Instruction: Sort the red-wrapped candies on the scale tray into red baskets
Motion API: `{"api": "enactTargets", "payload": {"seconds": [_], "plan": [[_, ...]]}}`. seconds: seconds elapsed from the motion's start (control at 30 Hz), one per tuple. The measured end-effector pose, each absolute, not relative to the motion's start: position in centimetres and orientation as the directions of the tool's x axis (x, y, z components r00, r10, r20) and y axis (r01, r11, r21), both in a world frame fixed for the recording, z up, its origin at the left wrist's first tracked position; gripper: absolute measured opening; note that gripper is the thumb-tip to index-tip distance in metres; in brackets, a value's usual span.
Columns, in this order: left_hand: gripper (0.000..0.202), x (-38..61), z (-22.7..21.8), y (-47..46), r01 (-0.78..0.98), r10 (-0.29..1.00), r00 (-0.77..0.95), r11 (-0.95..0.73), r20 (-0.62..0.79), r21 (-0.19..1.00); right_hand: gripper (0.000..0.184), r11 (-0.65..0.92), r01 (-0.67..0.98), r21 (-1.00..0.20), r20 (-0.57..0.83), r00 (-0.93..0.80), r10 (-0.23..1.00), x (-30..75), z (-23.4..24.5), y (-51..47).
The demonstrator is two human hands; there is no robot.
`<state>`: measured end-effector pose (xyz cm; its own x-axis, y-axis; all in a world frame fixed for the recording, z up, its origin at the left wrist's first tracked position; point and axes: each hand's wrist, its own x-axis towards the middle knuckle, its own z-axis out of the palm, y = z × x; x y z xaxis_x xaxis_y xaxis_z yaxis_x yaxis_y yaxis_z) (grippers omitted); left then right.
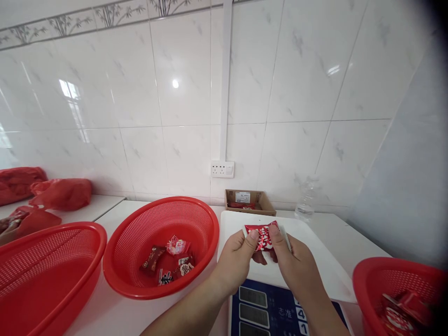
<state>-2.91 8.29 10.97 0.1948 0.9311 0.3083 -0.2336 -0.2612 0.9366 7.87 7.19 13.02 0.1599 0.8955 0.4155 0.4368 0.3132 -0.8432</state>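
Both hands hold one small red-and-white candy packet [263, 236] over the white platform of a scale [315, 254]. My left hand [236, 261] pinches the packet's left end with thumb and fingers closed. Closed on the right end is my right hand [292, 266], thumb on top. The scale's blue panel [269, 310] with displays and number keys lies below my wrists. Left of the scale stands a round red mesh basket [140, 219] with several wrapped candies [168, 263] in it.
A large red basket [42, 266] sits at the far left and another with candies [392, 284] at the lower right. A small cardboard box [264, 203], a clear bottle [306, 203] and a wall socket [222, 169] are at the back. Red plastic bags [61, 193] lie far left.
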Motion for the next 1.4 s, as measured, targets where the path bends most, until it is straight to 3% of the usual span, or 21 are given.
{"api": "enactTargets", "payload": {"seconds": [0.3,0.57,0.83,1.4], "plan": [[0.043,-2.9,10.7,8.5,-0.252,0.922,0.196,-0.282,0.334,0.926,0.056,0.316,0.377,-0.870,0.388,0.130,0.912,7.8,13.1,7.2],[0.045,-3.0,10.9,8.3,-0.245,0.933,0.204,-0.245,0.297,0.938,0.058,0.306,0.457,-0.835,0.417,0.163,0.894,7.9,12.8,7.4],[0.045,-2.9,10.8,8.3,-0.222,0.929,0.223,-0.246,0.294,0.944,0.057,0.339,0.519,-0.784,0.439,0.078,0.895,8.7,12.3,8.2],[0.044,-2.8,10.6,8.5,-0.192,0.929,0.213,-0.265,0.303,0.945,0.056,0.296,0.405,-0.865,0.383,0.152,0.911,8.2,12.3,7.9]]}}
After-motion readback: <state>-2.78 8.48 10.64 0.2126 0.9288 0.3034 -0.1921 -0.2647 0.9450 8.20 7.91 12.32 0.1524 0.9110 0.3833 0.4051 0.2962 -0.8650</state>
